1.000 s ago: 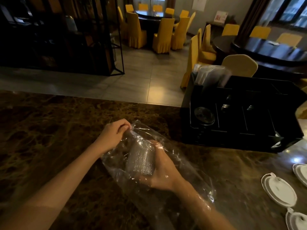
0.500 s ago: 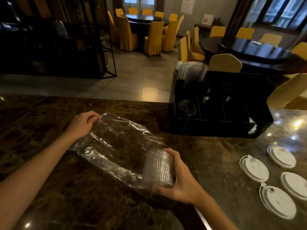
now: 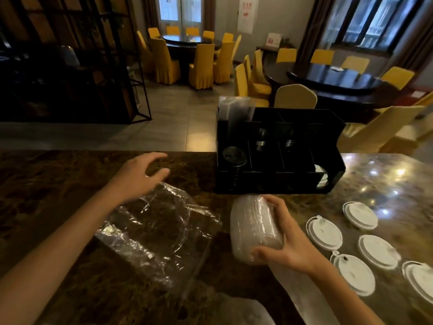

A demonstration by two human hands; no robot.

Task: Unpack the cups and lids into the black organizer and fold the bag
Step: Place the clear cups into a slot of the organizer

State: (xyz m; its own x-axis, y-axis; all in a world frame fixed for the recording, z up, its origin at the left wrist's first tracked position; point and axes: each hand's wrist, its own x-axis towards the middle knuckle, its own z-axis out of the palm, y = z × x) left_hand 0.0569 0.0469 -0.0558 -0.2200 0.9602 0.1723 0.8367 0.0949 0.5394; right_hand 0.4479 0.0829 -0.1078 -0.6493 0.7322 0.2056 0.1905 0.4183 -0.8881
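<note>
My right hand (image 3: 284, 240) grips a stack of clear lids (image 3: 251, 227), held on its side just in front of the black organizer (image 3: 328, 141). The clear plastic bag (image 3: 159, 231) lies crumpled and empty on the dark marble counter (image 3: 58, 195). Just above the bag's far end hovers my left hand (image 3: 140, 174), fingers spread and holding nothing. The organizer's front left slot holds a stack of black lids (image 3: 234, 157), and a clear sleeve of cups (image 3: 235, 109) stands at its back left corner.
Several white lids (image 3: 324, 233) lie flat on the counter to the right of my right hand. More clear plastic (image 3: 234, 310) lies at the near edge. Beyond the counter are round dark tables with yellow chairs (image 3: 201, 64) and a dark shelf unit (image 3: 70, 66).
My right hand has pulled the lid stack fully out of the bag and moved it right toward the organizer. My left hand has let go of the bag, which now lies flat.
</note>
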